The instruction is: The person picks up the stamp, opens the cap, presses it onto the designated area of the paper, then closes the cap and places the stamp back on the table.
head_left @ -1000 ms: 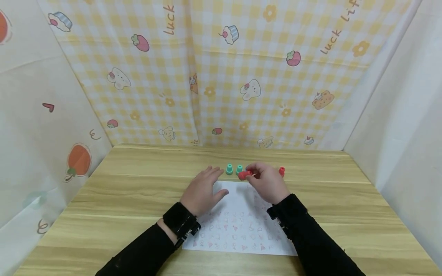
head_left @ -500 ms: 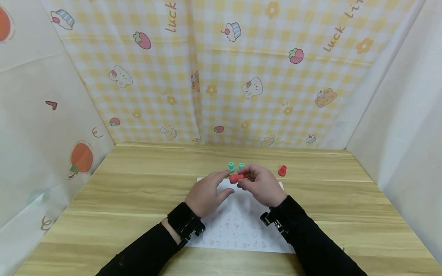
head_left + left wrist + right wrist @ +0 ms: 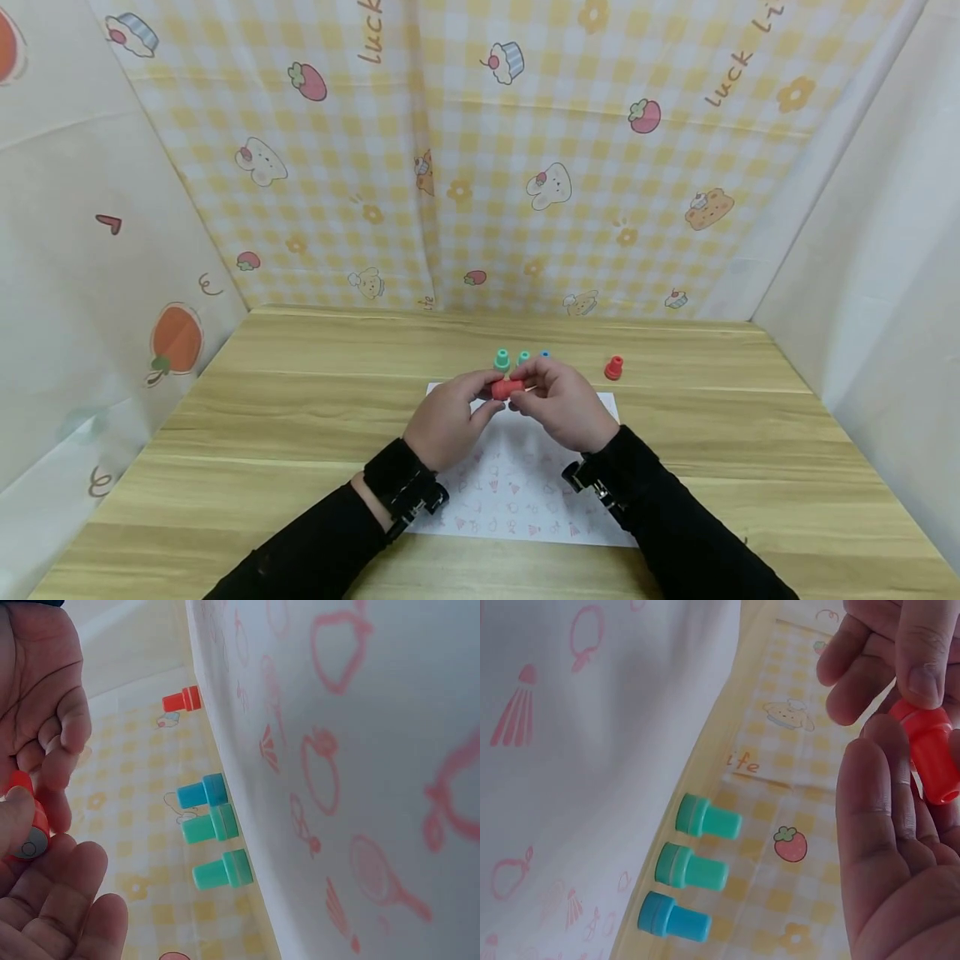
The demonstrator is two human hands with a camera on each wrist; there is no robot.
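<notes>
A red toy stamp lies sideways between both hands, held up over the far part of the printed sheet. My right hand pinches its narrow handle end. My left hand has its fingertips and thumb on the wide end, and the right wrist view shows that thumb pressing on the stamp. A pale round end with a small ring shows on the stamp in the left wrist view. Red prints, among them shuttlecocks and a racket, cover the near part of the sheet.
Beyond the sheet stand two green stamps and a blue stamp. A second red stamp stands farther right on the wooden table. A yellow checked cloth hangs at the back, with white cloth on both sides.
My right hand has brought the red stamp left and nearer to me. My left hand has moved slightly right and its fingers have closed onto the stamp's wide end.
</notes>
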